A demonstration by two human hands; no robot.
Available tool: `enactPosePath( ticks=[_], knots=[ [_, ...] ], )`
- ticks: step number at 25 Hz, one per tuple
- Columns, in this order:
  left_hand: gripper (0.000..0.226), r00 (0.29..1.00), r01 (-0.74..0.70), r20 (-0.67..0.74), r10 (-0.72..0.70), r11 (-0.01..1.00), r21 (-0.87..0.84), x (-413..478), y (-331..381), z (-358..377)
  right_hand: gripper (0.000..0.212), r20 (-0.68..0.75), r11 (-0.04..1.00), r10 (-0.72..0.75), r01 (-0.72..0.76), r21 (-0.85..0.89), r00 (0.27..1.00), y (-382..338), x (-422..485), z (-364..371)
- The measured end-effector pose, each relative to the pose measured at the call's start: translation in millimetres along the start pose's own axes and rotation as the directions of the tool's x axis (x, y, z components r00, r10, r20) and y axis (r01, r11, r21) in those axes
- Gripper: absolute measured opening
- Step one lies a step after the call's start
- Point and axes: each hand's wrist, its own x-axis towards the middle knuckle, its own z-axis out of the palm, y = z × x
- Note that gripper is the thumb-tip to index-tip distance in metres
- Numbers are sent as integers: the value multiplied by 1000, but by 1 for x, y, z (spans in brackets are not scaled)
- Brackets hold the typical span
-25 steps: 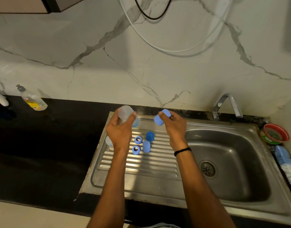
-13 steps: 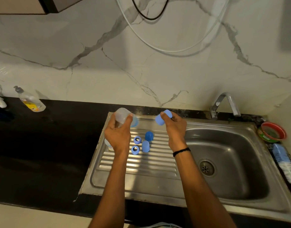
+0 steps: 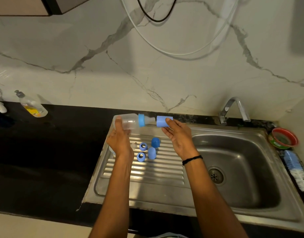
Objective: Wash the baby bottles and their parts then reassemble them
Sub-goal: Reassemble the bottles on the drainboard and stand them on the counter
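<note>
A bottle (image 3: 129, 122) is gripped on its side by the left hand (image 3: 120, 140), its nipple pointed at the right hand (image 3: 179, 134). A cap (image 3: 163, 121) is pinched in the right fingertips, just beside the nipple tip. Between the wrists, two rings (image 3: 143, 146) and two caps (image 3: 155, 142) lie on the drainboard (image 3: 144, 170).

Head camera looks steeply down, close above the sink (image 3: 233, 169) and marble wall (image 3: 96, 74).

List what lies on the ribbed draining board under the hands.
Two blue rings, two blue caps, one clear teat. The left hand may hide more.
</note>
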Motion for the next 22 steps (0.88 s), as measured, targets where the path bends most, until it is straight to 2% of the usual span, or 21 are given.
enactPosePath(
  ticks=[2, 5, 8, 12, 22],
  knots=[
    [39, 1000, 14, 0, -14, 1000, 3, -1, -2, 0, 38, 44, 999, 25, -27, 36, 999, -2, 1, -3],
    [33, 994, 102, -27, -104, 994, -40, 0, -9, -3, 40, 116, 999, 40, -39, -15, 992, -8, 3, -10],
    [28, 988, 151, -27, -153, 987, -46, 4, -11, -6, 41, 214, 990, 81, -54, -126, 973, -12, 1, -18],
    [23, 977, 208, 53, -204, 975, -73, 1, -13, -5, 44, 344, 962, 73, 25, -273, 936, -9, -4, -17],
    [19, 972, 205, 131, -195, 976, -74, 1, -21, -8, 46, 346, 958, 29, 73, -279, 938, -8, -10, -12]
  ],
)
